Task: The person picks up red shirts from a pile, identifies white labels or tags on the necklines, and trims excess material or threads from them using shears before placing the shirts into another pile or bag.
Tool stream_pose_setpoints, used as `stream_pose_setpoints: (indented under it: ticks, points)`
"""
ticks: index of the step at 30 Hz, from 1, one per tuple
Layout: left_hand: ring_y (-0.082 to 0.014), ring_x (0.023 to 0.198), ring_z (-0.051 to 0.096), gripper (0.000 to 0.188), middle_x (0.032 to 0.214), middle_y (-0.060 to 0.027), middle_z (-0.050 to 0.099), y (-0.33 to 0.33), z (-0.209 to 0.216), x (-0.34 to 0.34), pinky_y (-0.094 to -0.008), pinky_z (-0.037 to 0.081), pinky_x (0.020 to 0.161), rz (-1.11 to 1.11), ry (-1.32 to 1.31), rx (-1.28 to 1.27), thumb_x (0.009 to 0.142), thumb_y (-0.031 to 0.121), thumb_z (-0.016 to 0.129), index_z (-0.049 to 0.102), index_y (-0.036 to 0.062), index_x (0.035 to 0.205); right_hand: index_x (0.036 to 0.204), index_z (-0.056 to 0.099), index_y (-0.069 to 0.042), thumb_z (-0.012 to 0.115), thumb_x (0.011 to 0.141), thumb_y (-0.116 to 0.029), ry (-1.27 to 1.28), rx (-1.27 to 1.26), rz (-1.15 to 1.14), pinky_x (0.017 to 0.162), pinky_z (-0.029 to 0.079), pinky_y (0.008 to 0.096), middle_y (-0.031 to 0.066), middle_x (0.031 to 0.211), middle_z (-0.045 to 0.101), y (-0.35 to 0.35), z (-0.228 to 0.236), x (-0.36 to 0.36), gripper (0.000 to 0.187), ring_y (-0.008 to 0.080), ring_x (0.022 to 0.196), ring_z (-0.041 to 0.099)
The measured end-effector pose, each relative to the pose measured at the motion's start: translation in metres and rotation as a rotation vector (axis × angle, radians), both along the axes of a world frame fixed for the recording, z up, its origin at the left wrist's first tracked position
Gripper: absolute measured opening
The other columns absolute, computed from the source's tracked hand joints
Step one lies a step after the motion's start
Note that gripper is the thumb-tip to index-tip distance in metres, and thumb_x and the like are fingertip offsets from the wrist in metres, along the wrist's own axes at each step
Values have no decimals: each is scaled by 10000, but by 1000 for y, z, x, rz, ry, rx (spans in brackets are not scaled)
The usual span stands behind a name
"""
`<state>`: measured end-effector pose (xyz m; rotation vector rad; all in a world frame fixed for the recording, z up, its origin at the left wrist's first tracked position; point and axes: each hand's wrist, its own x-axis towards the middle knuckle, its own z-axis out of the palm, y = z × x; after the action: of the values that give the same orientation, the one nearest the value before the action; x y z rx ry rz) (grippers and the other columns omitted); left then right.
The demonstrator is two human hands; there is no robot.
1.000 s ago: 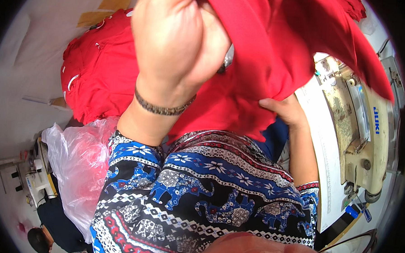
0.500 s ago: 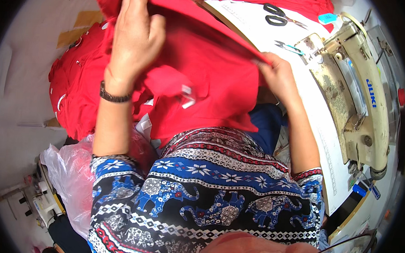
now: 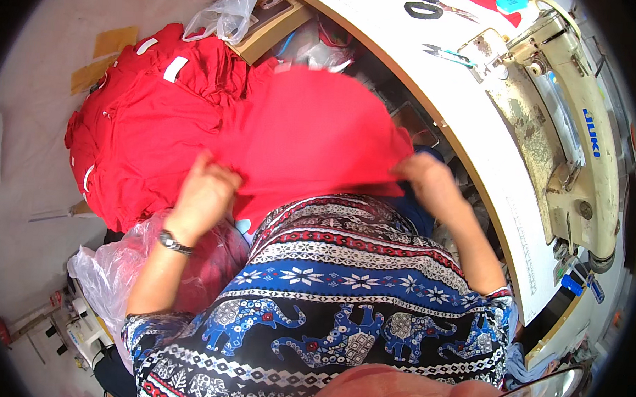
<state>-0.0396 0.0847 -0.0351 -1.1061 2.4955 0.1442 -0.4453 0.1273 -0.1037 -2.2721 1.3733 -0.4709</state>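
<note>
A red fabric garment (image 3: 313, 138) is spread over my lap, its near edge pulled straight between my hands. My left hand (image 3: 208, 194) is closed on the near left corner, slightly blurred. At the near right corner, my right hand (image 3: 432, 182) pinches the same edge, thumb and fingers together. The far side of the garment billows up and rounds toward the table. Left of it lies a heap of red garments (image 3: 151, 127) with white labels or strips showing, and the spread piece touches this heap.
To the right, a white-topped table (image 3: 490, 163) curves past, carrying a cream sewing machine (image 3: 582, 160), black-handled scissors (image 3: 422, 8) and small thread snips (image 3: 448, 56). A clear plastic bag (image 3: 108, 281) sits by my left arm. Another plastic bag (image 3: 230, 14) rests on a wooden ledge (image 3: 283, 27).
Both hands have come down toward my lap, the left one furthest. The garment, lifted and folded over before, now lies spread out, uncovering the ledge and table edge behind it.
</note>
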Motion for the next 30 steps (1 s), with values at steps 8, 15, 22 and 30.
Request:
stream_pose_setpoints:
  ticks: [8,15,22,30]
  points:
    - [-357,967,641,284,1014,-190,666,-29,-70,0,-403,513,850,183,122,709,797,117,583,616,35,1067,1118,648,-28,498,785,12,39,382,-144,919,479,417,152,1166,638,56,-75,-22,367,339,1081,594]
    - [-367,884,642,270,912,-195,667,-170,-163,-45,-446,503,797,378,675,55,811,233,644,667,43,1001,1096,639,-8,561,828,-23,-125,258,-277,885,491,409,184,1131,637,36,-43,-4,279,368,1032,607]
    - [-282,674,598,152,712,-98,603,-97,-96,-120,-385,456,656,-103,579,-256,821,220,647,644,79,763,1121,618,-20,615,852,-42,-383,151,-367,834,518,381,163,1056,647,17,-39,34,270,316,1011,629]
    - [-340,838,651,256,966,-142,660,-33,-92,-114,-418,532,776,97,925,345,775,-10,507,649,11,987,997,647,-30,686,795,-106,-416,204,-49,763,508,395,137,925,632,-26,-80,74,220,317,893,621]
